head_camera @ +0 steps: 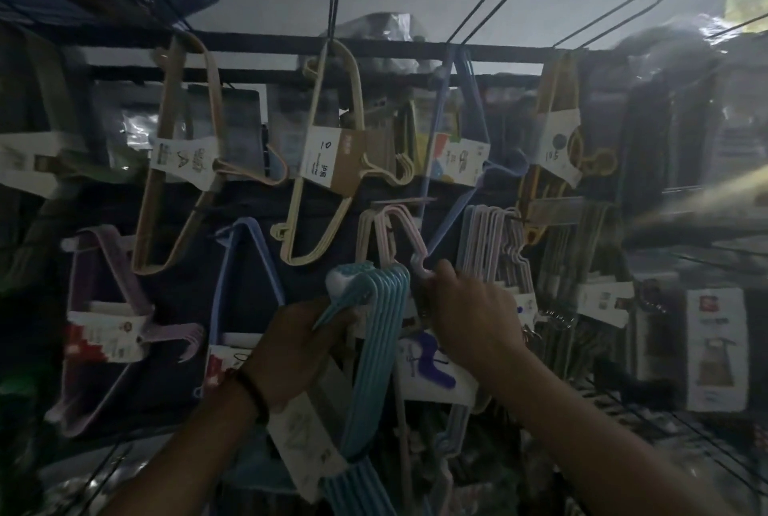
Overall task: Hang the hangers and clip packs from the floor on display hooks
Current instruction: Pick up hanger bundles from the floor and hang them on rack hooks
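Observation:
My left hand (291, 345) grips a pack of light blue hangers (370, 353) with a white paper band, held upright in front of the display rack. My right hand (473, 316) pinches the lower end of a pink hanger pack (399, 233) that hangs on a hook in the lower row. The blue pack's top end sits just left of the pink pack. A white label with a purple mark (432, 361) shows below my right hand.
The dark rail (395, 48) carries beige (178, 149), cream (328, 158), blue (457, 133) and yellow (557, 133) hanger packs. Bare wire hooks (482, 4) stick out above it. Lilac (108, 307) and blue (245, 266) packs hang lower left, and pale packs (494, 249) to the right.

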Action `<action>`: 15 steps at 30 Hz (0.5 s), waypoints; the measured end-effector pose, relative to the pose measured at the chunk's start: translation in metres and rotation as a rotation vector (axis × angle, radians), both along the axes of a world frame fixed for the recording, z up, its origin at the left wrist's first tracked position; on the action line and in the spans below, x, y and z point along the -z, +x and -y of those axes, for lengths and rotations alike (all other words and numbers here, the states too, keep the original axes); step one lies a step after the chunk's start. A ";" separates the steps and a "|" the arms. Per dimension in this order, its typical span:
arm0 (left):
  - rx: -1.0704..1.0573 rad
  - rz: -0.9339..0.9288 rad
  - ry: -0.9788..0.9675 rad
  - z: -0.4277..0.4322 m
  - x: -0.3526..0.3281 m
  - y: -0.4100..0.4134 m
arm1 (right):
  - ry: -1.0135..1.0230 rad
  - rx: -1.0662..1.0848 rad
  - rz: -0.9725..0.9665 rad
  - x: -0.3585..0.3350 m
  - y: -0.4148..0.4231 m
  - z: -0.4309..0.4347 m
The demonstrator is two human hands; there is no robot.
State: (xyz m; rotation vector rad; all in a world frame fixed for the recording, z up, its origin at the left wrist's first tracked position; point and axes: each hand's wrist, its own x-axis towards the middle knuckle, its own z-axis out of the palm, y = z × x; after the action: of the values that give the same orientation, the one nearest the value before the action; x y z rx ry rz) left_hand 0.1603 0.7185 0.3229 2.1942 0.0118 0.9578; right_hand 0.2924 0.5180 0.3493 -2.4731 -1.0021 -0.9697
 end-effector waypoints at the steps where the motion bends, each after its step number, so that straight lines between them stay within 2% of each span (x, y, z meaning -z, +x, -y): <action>1: -0.010 0.016 0.003 0.001 -0.002 0.002 | 0.001 0.007 -0.002 0.001 0.003 -0.002; 15: 0.001 -0.026 -0.004 0.009 0.001 0.034 | 0.032 -0.007 -0.108 0.019 0.036 -0.017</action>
State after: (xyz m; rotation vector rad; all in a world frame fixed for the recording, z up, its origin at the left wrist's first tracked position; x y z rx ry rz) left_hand 0.1943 0.7093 0.3218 2.2025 0.0247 0.9273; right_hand 0.3287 0.5347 0.3301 -2.4657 -0.9526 -0.8336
